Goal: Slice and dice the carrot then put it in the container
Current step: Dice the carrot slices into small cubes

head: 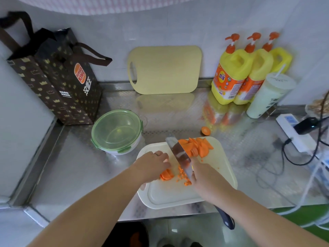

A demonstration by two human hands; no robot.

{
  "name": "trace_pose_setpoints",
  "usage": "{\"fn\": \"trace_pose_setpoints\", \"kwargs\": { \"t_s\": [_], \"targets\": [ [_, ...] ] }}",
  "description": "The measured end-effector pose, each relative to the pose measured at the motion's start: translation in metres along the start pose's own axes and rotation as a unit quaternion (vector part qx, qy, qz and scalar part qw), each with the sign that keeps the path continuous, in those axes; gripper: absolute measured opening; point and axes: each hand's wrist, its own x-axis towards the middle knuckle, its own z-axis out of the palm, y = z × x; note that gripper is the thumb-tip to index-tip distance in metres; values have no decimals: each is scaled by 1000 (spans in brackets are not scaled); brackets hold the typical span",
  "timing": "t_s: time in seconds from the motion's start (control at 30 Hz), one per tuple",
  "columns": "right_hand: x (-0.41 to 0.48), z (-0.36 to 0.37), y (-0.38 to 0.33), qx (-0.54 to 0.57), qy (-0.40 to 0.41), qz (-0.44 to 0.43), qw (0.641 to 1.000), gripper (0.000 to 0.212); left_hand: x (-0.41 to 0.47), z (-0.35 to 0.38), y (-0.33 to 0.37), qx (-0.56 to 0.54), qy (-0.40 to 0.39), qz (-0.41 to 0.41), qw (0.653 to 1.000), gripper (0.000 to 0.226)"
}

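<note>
A white cutting board (178, 195) lies on the steel counter. Orange carrot slices (197, 147) are piled at its far side. My left hand (153, 164) presses down on a small stack of carrot slices (166, 175). My right hand (204, 177) grips a knife (179, 154) whose broad blade stands just right of that stack. Small diced carrot bits (183, 177) lie beside the blade. The container (116, 131), a round bowl with a green clip lid resting on top, sits left of the board.
A carrot end (205, 130) lies behind the board. A yellow cutting board (164, 70) leans on the wall. Dark paper bag (57, 81) at back left, three yellow soap bottles (247, 72), a white cup (267, 97) and a power strip (293, 132) with cables at right.
</note>
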Motion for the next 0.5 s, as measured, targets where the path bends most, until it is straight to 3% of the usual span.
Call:
{"fn": "trace_pose_setpoints", "kwargs": {
  "t_s": [0.13,0.27,0.4,0.5],
  "targets": [
    [-2,3,4,-2,-2,2,1000,39,9,-2,1,-10,-3,0,1000,45],
    [-2,3,3,-8,-4,0,1000,28,4,-4,4,-40,2,-25,999,49],
    [1,6,0,11,-9,-10,1000,23,-8,4,19,-96,7,-115,989,50],
    [2,9,-3,21,-6,-29,999,4,-16,14,33,-153,22,-203,967,48]
  ]
}}
